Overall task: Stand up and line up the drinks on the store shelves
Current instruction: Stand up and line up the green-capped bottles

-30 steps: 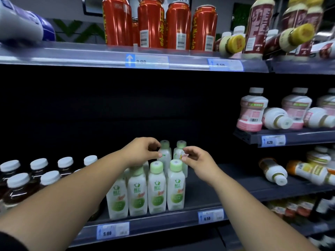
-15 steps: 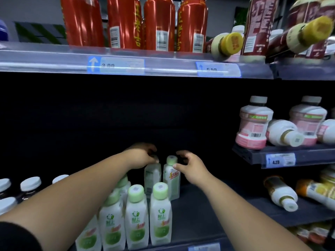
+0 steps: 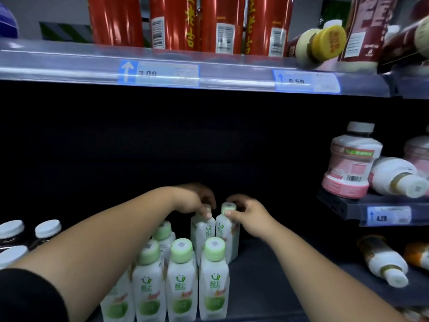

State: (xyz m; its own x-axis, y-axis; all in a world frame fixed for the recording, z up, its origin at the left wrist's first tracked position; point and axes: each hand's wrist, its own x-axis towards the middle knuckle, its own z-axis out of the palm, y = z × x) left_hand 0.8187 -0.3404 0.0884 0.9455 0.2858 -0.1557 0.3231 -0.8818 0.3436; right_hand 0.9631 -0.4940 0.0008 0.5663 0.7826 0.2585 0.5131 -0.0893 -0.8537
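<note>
Several white bottles with green caps and green labels stand in rows on the dark middle shelf (image 3: 267,282). My left hand (image 3: 195,201) grips the top of a back-row bottle (image 3: 202,233), its cap hidden under my fingers. My right hand (image 3: 246,212) pinches the neck of the bottle beside it (image 3: 228,231), whose green cap shows between thumb and fingers. Both bottles stand upright, side by side, behind the front row (image 3: 183,282).
Dark bottles with white caps (image 3: 46,228) stand at the left. Red cans (image 3: 222,24) line the upper shelf, beside a toppled yellow-capped bottle (image 3: 320,43). At right, pink-labelled bottles (image 3: 350,163) stand with one lying down (image 3: 397,177); another lies lower (image 3: 383,263).
Both hands have reached deeper and lower into the shelf and closed on the tops of the two back-row bottles. The view has moved closer to the shelf.
</note>
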